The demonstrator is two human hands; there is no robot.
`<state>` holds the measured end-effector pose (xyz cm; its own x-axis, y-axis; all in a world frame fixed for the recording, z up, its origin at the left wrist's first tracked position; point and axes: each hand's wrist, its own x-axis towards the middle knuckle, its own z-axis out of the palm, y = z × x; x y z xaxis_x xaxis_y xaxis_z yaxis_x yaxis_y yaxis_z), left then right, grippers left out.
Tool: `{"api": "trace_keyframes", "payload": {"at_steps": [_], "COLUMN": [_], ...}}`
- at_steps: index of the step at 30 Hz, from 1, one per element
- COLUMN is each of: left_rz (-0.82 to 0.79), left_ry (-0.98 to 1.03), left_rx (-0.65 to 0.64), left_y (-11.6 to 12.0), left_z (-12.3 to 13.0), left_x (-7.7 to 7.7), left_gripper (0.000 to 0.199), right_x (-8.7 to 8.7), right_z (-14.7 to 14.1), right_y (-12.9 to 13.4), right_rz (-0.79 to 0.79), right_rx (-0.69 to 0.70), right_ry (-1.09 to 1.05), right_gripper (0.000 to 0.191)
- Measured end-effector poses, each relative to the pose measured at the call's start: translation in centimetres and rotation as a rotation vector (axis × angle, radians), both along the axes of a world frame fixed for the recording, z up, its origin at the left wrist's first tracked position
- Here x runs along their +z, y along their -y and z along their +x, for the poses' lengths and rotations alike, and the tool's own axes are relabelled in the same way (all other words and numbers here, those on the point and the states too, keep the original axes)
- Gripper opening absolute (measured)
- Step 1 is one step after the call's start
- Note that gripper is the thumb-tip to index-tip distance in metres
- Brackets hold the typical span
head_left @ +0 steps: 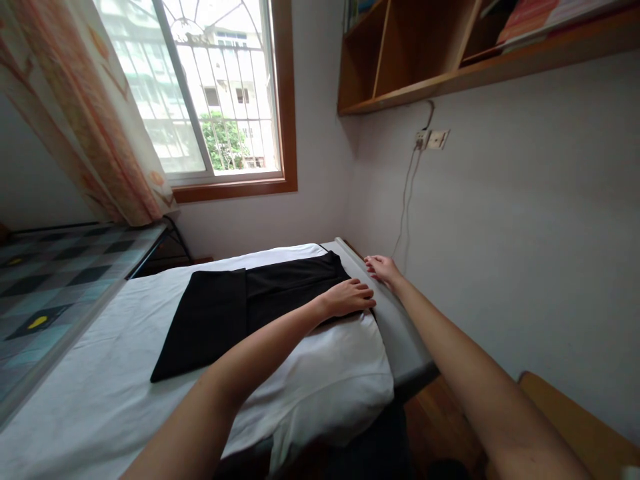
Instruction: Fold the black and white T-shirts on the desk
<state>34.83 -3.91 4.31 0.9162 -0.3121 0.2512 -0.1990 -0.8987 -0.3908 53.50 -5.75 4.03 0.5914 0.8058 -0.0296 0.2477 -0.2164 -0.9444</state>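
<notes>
A black cloth garment point(220, 303), folded and smoothed out, lies on a white cloth point(120, 320) spread over a table. One wider section of it is at the left, and a narrower part with a seam runs toward the right end. My left hand point(350, 298) rests palm down on the garment's right end, its fingers stretched out. Beyond it, my right hand point(383, 268) is over the grey right edge of the table point(395, 327), close to the wall. Its fingers are slightly bent and apart, and nothing shows in them.
A bed with a checked cover point(75, 267) stands at the left, under a patterned curtain point(115, 147). A wooden shelf point(400, 100) hangs above at the right. A cord point(404, 193) runs down from a wall socket point(438, 139). A wooden chair point(565, 413) is at lower right.
</notes>
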Motion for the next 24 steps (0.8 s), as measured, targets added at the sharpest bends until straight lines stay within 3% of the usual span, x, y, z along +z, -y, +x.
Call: {"api": "trace_keyframes", "payload": {"at_steps": [6, 12, 20, 24], "left_rz": [0.091, 0.120, 0.063, 0.026], "left_ry": [0.097, 0.139, 0.127, 0.141], "left_rx": [0.046, 0.176, 0.259, 0.261], "left_y": [-0.1, 0.2, 0.5, 0.5], "left_z": [-1.8, -5.2, -8.6, -9.0], "left_x": [0.8, 2.2, 1.5, 1.1], "left_gripper": [0.016, 0.015, 0.020, 0.020], "right_x": [0.1, 0.0, -1.0, -0.4], "right_z": [-1.1, -1.8, -3.9, -5.4], "right_y": [-0.5, -4.3, -10.7, -12.3], "right_rz": [-0.030, -0.083, -0.174, -0.158], "right_rx": [0.041, 0.066, 0.048, 0.082], "right_ry": [0.089, 0.203, 0.314, 0.406], "right_gripper": [0.018, 0.017, 0.044, 0.038]}}
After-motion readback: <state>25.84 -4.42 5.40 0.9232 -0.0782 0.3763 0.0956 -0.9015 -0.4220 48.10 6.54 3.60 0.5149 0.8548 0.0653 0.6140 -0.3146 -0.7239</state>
